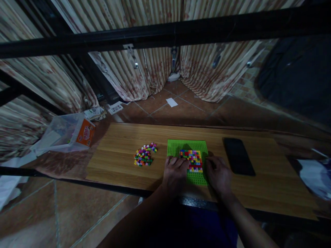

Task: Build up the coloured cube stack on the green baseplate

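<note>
A green studded baseplate [173, 146] lies on the wooden board, with a square patch of small multicoloured building bricks [194, 158] pressed onto its middle. My left hand [176, 171] rests over the left side of the plate, its fingers lying across the left edge of the brick patch and hiding part of it. At the plate's right edge, my right hand [219, 175] is curled with thumb and fingertips close together; whatever they hold is too dark and small to make out. Loose coloured bricks [144, 155] form a pile on the board, left of the plate.
A black phone [238, 156] lies right of my right hand on the wooden board [116, 137]. Left of the board stands a clear plastic box [64, 132] with an orange label. A dark metal bar [155, 34] crosses in front of the striped curtains [155, 74]. Paper [171, 102] lies on the tiled floor.
</note>
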Action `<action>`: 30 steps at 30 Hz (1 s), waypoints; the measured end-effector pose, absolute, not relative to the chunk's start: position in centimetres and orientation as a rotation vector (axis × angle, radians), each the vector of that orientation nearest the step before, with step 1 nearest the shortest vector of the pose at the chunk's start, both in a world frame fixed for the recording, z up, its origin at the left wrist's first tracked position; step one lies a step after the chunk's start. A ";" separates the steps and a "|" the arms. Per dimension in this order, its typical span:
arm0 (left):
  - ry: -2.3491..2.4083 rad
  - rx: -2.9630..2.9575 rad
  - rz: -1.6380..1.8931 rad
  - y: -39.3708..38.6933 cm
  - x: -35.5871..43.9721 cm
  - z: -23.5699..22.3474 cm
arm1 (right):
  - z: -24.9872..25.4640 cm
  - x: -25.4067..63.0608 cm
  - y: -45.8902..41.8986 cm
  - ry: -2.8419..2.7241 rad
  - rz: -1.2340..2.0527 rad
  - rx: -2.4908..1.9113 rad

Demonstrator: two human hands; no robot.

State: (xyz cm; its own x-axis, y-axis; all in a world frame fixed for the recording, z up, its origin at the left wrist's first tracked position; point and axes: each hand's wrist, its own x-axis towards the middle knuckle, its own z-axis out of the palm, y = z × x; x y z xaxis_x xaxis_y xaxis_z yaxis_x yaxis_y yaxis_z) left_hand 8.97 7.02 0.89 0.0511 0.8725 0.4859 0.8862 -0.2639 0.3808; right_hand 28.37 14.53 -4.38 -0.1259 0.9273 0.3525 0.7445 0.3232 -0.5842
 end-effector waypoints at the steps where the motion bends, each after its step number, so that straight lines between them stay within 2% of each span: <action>1: -1.895 -2.262 -1.025 7.0 9.0 0.9 | -4.4 28.4 14.5 -1.919 0.348 -1.471; 12: -1.974 -2.163 -1.122 6.7 6.8 0.4 | -4.6 28.6 14.5 -1.942 0.306 -1.465; 15: -2.206 -1.987 -0.935 6.9 3.8 0.5 | -4.8 28.8 14.5 -1.957 0.269 -1.473; 19: -2.505 -1.816 -0.494 7.9 -0.6 1.2 | -4.7 28.8 14.5 -1.968 0.279 -1.469; 30: -2.480 -2.044 -0.176 11.5 -3.5 2.7 | -4.8 28.8 14.5 -1.971 0.271 -1.483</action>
State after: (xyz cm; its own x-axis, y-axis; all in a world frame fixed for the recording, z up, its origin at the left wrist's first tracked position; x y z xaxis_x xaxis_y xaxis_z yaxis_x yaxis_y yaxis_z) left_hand -3.50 11.49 2.66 -0.1920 0.9813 0.0102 0.9729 0.1889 0.1332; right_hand 28.75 14.52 -4.78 -0.1505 0.9167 0.3701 0.7826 0.3392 -0.5220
